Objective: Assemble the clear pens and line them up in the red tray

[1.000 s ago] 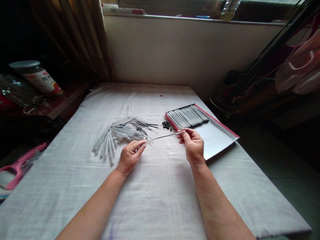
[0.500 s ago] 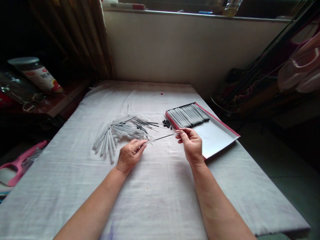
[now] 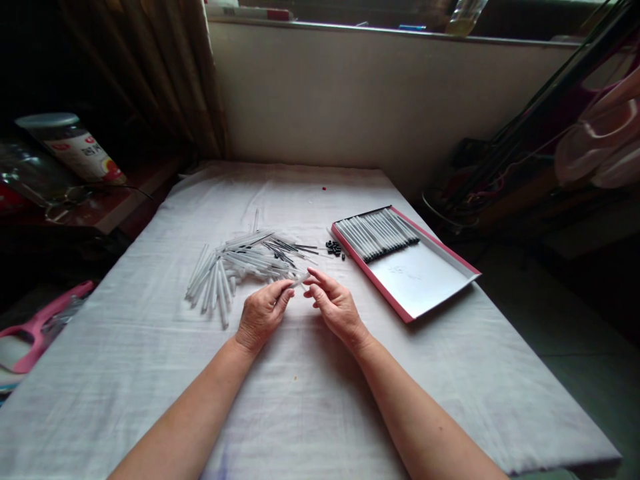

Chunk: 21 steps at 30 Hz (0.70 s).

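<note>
My left hand (image 3: pixel 261 311) rests on the white cloth and pinches a clear pen tube (image 3: pixel 299 281) by its near end. My right hand (image 3: pixel 334 305) is close against it, fingertips pinched at the tube's other end; the thin refill it was holding no longer shows. Just beyond the hands lies a loose pile of clear pen tubes (image 3: pixel 227 265) mixed with thin black refills (image 3: pixel 295 251). Several small black caps (image 3: pixel 335 249) lie to the right of the pile.
A shallow red-edged tray (image 3: pixel 425 283) at the right holds a row of assembled pens (image 3: pixel 375 233) at its far end. A white cloth (image 3: pixel 320 400) covers the table. A jar (image 3: pixel 75 148) and a pink object (image 3: pixel 37 325) sit off the left side.
My right hand has moved left toward my left hand, sliding the thin refill into the clear tube until the two hands nearly touch. The left hand has stayed put.
</note>
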{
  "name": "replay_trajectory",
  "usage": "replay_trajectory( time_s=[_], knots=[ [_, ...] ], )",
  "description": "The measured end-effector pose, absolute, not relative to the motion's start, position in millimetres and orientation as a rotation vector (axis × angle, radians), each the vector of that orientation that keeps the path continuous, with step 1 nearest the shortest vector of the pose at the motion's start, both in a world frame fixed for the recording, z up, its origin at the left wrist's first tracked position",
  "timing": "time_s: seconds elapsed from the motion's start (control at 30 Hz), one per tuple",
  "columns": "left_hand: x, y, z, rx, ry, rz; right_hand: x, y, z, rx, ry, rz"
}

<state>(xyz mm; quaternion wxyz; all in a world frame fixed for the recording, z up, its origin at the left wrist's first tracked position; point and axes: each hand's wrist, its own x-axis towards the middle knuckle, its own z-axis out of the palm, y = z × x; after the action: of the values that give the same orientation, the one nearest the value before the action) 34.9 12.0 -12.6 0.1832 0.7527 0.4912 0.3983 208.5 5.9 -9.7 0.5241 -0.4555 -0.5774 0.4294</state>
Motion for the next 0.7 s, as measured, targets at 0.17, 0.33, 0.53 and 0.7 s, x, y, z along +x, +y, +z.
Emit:
replay_trajectory(
  time_s=[0.17,0.33,0.53,0.7],
  knots=[
    [35,13,-12,2.040,1.389,1.136,236,30,-1,-1.559,-1.627,0.530],
    [35,14,-13,2.023,1.406,1.152,250,53,14,-2.195,-1.912,0.105],
    [35,15,-15,2.062,1.393,1.152,242,67,17,-2.385,-1.945,0.139],
    [34,15,-15,2.116,1.352,1.178,244,65,13,-2.360,-1.883,0.077]
  ],
)
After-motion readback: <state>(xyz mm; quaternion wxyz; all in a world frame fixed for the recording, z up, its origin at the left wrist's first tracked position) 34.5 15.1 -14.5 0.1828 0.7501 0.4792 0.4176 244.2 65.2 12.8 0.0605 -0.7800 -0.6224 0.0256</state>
